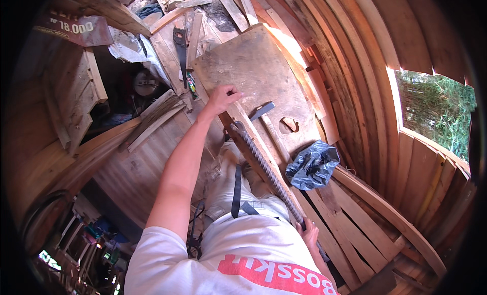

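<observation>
Wearing a lettered shirt (238, 244), someone curls left fingers (235, 97), grip unclear, right fingers (309, 230) clasping a ribbed bar (262, 164).

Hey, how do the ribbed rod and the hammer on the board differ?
The ribbed rod is much longer than the hammer. The rod is ridged along its length; the hammer's wooden handle looks smooth. The right hand is at the rod's lower part, while no hand touches the hammer. Both slant toward the picture's lower right.
</observation>
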Demonstrator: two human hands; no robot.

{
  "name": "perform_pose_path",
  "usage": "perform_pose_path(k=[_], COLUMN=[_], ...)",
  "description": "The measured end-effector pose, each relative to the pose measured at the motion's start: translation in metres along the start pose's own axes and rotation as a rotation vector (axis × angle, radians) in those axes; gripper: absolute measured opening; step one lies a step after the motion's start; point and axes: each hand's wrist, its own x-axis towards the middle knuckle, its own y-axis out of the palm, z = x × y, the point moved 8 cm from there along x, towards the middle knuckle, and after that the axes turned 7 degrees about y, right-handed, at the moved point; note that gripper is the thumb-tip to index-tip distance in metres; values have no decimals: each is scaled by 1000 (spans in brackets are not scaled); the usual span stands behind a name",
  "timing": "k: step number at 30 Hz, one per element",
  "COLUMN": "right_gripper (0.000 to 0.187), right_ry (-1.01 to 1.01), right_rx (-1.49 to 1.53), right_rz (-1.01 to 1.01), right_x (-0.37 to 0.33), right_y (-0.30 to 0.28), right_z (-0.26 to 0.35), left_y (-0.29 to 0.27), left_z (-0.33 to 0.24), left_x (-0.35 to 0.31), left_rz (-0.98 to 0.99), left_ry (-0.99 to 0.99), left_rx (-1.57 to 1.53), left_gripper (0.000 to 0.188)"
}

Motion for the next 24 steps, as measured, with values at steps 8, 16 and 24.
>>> perform_pose_path(k=[8, 16, 24], right_gripper=[30, 29, 29], right_ry=[-95, -44, -109], right_rx=[38, 101, 108], right_rz=[-48, 1, -60], right_x=[13, 19, 24], right_y=[-1, 4, -2], right_z=[-3, -9, -10], left_y=[-8, -8, 30], left_z=[13, 17, 11], left_x=[-8, -102, -103], left_rz=[-169, -409, -46], left_ry=[3, -474, -638], left_rx=[-177, -383, -455], left_gripper=[26, 25, 22])
